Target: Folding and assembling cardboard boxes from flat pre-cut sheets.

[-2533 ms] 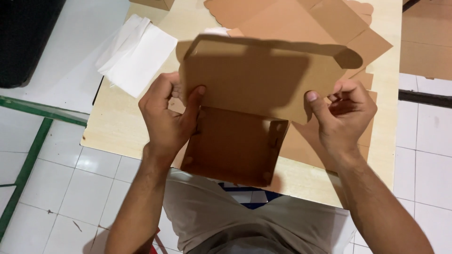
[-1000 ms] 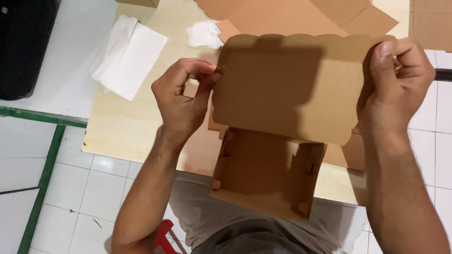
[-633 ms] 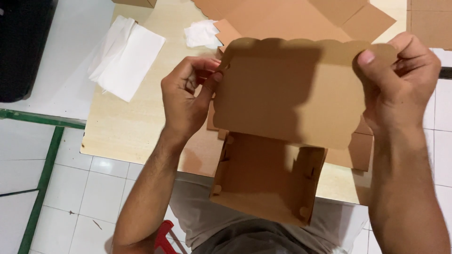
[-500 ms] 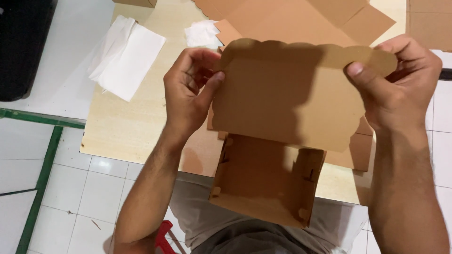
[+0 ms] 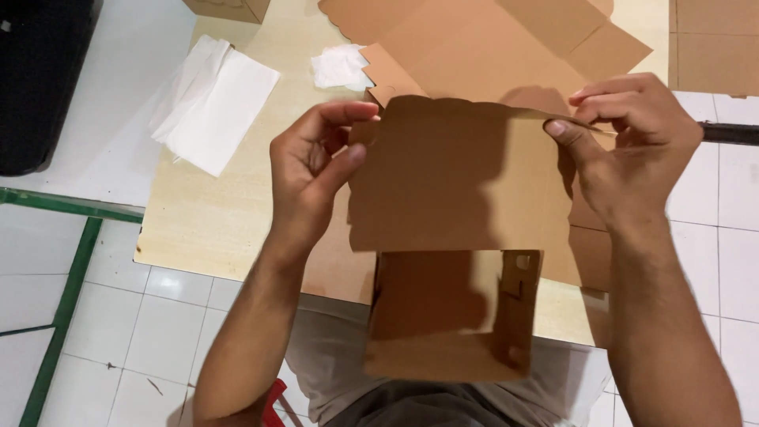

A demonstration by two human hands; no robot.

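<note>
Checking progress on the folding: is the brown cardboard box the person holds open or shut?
Open. The lid flap stands raised, pinched by the left hand and right hand, and the box tray below shows its bare inside.

White paper sheets [image 5: 215, 103] (tissue [image 5: 340, 66] nearby)

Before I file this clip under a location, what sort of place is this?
Probably a small packing or box-folding workspace. A half-folded cardboard box is held in both hands over a pale wooden table, with flat cardboard sheets and white paper lying on it, above a white tiled floor.
</note>
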